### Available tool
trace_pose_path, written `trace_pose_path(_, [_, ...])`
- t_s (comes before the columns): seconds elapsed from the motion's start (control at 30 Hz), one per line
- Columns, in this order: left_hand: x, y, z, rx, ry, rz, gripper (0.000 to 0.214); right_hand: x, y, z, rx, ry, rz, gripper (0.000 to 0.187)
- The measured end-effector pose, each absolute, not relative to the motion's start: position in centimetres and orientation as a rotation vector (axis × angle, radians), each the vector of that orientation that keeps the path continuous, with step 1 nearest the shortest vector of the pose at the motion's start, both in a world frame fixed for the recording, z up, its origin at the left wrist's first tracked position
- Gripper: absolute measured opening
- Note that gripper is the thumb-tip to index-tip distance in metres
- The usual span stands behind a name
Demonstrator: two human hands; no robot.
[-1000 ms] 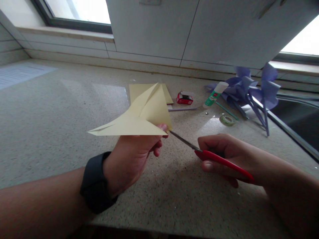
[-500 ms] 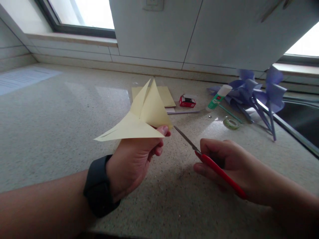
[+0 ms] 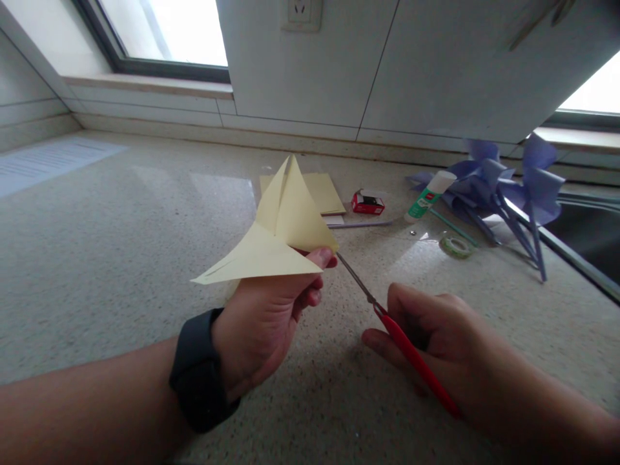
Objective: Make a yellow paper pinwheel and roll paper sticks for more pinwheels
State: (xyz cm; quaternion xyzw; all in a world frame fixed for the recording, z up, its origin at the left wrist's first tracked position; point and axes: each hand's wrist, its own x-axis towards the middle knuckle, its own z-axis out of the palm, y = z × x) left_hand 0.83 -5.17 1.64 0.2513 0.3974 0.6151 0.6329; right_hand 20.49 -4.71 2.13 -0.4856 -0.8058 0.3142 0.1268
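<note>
Bright window beside a pale wall (socket and all) above a speckled counter.

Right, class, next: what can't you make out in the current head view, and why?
Head view, printed sheet: words too small and blurred; left side cut off by the picture edge.
Head view, sink: cut off by the right edge.
Head view, left hand: partly hidden behind the folded paper.
Head view, yellow sheets: partly hidden behind that paper.
</note>
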Motion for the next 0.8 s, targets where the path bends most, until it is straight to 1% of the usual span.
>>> trace_pose_path(0.43, [0.75,-5.17,1.59,0.602,0.887,1.398,0.012,20.42,-4.72,1.88,-1.417,-2.337,0.874,0.051])
trace_pose_path(0.8, [0.84,-5.14,1.6,0.602,0.922,1.397,0.017,20.71,-4.85,1.68,-1.432,-2.334,0.907,0.05])
